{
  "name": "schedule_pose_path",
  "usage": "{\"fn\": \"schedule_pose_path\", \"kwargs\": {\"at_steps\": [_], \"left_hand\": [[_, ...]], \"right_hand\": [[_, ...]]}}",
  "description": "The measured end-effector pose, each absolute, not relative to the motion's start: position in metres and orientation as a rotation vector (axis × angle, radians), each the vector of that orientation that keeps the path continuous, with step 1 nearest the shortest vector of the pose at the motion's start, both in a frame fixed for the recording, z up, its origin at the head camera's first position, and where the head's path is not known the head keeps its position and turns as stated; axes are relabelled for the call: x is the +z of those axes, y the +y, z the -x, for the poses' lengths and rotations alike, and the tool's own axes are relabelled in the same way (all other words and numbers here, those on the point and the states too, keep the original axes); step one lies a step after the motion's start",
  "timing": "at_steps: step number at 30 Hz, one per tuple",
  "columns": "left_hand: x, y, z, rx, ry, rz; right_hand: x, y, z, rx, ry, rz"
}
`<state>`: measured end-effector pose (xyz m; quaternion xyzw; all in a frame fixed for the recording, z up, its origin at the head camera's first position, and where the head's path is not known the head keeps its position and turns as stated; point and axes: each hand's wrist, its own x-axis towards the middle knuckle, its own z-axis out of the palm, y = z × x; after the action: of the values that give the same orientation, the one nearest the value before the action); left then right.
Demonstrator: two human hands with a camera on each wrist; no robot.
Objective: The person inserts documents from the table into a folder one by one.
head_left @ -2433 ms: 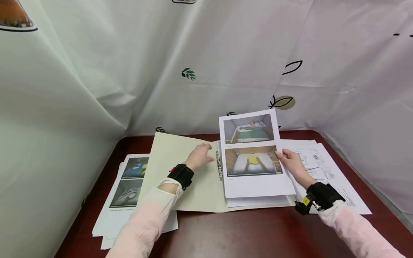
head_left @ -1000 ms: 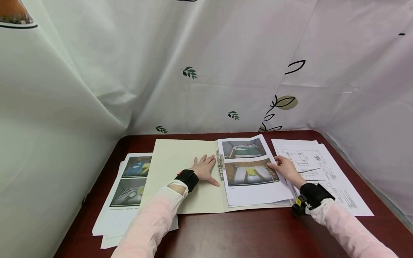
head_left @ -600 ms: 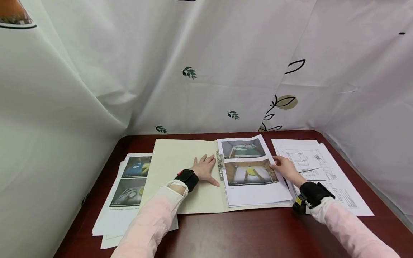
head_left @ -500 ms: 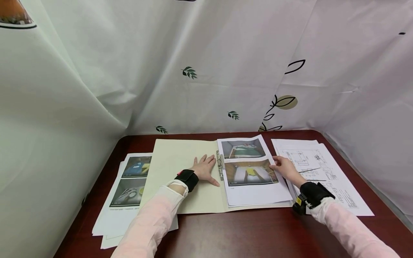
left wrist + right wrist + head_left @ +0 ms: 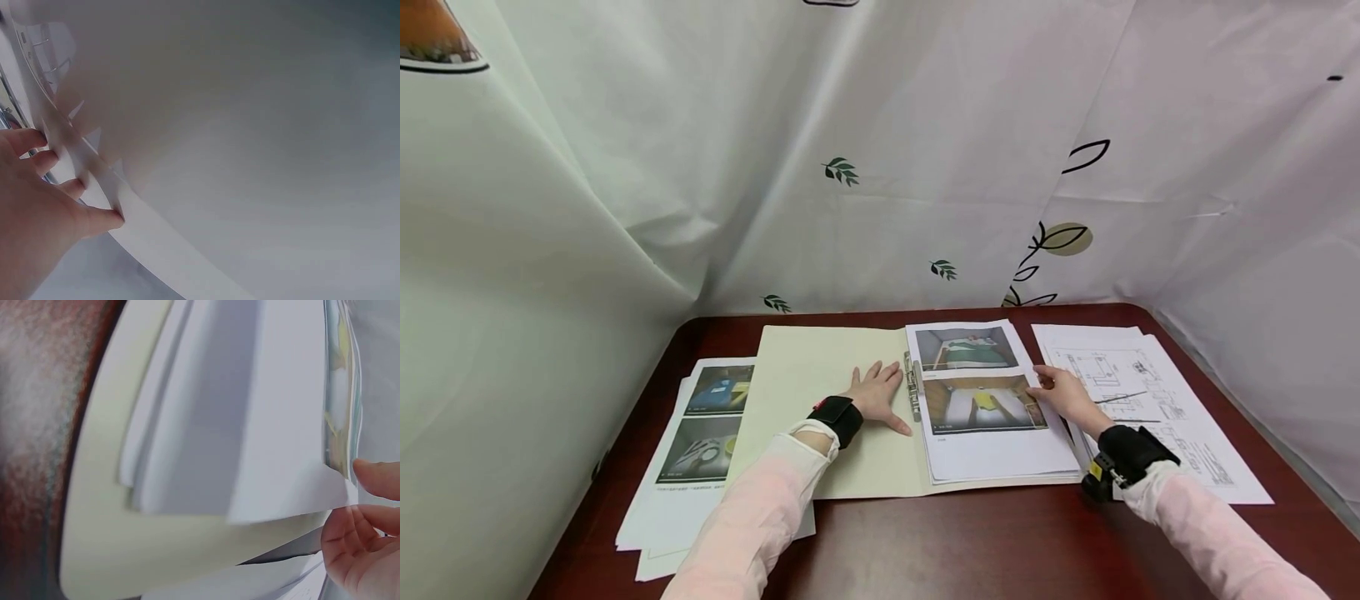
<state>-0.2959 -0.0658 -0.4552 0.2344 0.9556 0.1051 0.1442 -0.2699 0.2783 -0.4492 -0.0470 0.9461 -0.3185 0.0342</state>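
Observation:
A cream folder [image 5: 808,358] lies spread on the table, with a metal ring clip [image 5: 912,385] along its spine. My left hand [image 5: 876,396] rests on the bare left cover, fingers spread, beside the clip. In the left wrist view the fingertips of that hand [image 5: 37,206] touch the cream cover. Over the folder's right half lies a printed sheet [image 5: 1000,454] with two photos, on top of other sheets. My right hand [image 5: 1063,396] pinches its right edge between thumb and fingers. In the right wrist view the sheet [image 5: 287,437] bends up at the pinched edge, above the pages beneath.
Loose printed sheets [image 5: 681,508] with photos lie left of the folder, partly under its cover. To the right are sheets with line drawings [image 5: 1187,433], partly behind my right hand. The dark red table [image 5: 925,546] ends at a white patterned curtain [image 5: 895,225].
The printed sheet, held upright earlier, has come down onto the folder's right half, still pinched by my right hand. My left hand has lowered and spread on the cover. Lately almost nothing moves.

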Motion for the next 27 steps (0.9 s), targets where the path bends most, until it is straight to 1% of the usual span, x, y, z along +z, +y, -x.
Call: {"fn": "schedule_pose_path", "kwargs": {"at_steps": [8,15,22,27], "left_hand": [[-0.454,-0.065,0.295,0.302,2.750,-0.674],[-0.454,-0.066,0.294,0.291,2.758,-0.668],[-0.452,-0.067,0.293,0.301,2.749,-0.652],[-0.452,-0.066,0.293,0.308,2.749,-0.657]], "right_hand": [[-0.448,0.278,0.270,-0.978,2.934,0.165],[-0.433,0.289,0.271,-1.023,2.961,0.210],[-0.415,0.323,0.276,-1.021,3.004,0.156],[-0.421,0.365,0.275,-0.907,3.067,0.021]]}}
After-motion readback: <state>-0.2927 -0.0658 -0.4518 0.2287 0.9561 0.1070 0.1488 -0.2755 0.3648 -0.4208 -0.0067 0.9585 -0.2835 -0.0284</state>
